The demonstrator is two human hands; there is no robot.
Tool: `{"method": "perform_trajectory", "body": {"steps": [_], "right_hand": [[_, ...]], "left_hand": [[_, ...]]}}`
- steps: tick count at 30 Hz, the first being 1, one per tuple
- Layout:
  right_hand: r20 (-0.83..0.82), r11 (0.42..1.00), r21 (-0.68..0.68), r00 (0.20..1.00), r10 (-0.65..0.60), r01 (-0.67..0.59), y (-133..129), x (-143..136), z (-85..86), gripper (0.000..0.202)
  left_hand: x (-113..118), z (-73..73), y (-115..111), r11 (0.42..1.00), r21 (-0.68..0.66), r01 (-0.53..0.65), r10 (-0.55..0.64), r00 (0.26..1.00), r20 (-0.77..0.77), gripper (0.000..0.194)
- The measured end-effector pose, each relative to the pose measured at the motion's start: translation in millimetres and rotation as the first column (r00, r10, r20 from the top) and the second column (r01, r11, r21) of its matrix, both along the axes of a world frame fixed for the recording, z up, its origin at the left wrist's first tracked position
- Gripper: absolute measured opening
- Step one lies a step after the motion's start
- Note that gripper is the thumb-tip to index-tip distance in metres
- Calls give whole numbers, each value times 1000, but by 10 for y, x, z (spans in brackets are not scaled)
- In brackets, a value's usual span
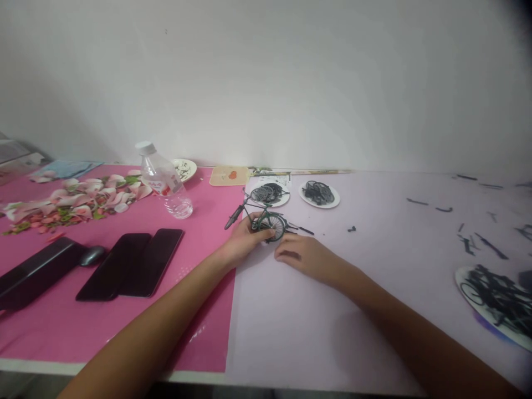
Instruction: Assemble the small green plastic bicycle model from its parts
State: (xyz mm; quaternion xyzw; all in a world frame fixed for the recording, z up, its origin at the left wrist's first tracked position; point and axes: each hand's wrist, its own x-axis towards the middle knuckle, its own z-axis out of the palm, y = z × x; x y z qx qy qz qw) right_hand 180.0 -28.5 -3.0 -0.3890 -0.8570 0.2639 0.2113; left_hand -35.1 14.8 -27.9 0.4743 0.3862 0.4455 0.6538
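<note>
A small dark green model bicycle (pixel 262 210) is held up above the table by my left hand (pixel 245 241). The thumb presses across its spoked rear wheel, and the other fingers are behind it. At the left end of the bicycle, the front wheel looks turned nearly edge-on. My right hand (pixel 305 255) is just right of the rear wheel, low over the pale mat, with its fingers curled in. Whatever its fingertips pinch, if anything, is hidden. Behind the bicycle, a white plate (pixel 286 200) holds grey spoked wheels. Thin black parts (pixel 306 230) lie beyond my right hand.
Another white plate (pixel 336 200) of dark parts sits behind, and a fuller plate (pixel 462 276) is at right among loose black pieces (pixel 491 246). On the pink mat (pixel 203 310) are a bottle (pixel 168 185), two phones (pixel 152 263), a black case (pixel 39 271) and artificial petals (pixel 83 199).
</note>
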Motion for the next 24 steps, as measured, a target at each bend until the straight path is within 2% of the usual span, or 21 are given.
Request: {"method": "perform_trajectory", "body": {"steps": [4,12,20,24], "right_hand": [[15,1000,19,1000,3,-3,-8,-7,-17,14],[110,999,39,993,-30,26,-33,-57,23,9],[266,999,33,963,-38,30,-82,-147,121,12],[246,999,25,968,-40,35,-90,-149,126,11]], "left_hand": [[1,10,-9,1000,-10,-4,4,1000,-1,62],[15,38,-20,1000,26,-12,11,1000,22,48],[5,58,-43,1000,10,-12,11,999,47,51],[16,29,-43,999,6,-44,43,997,67,54]]}}
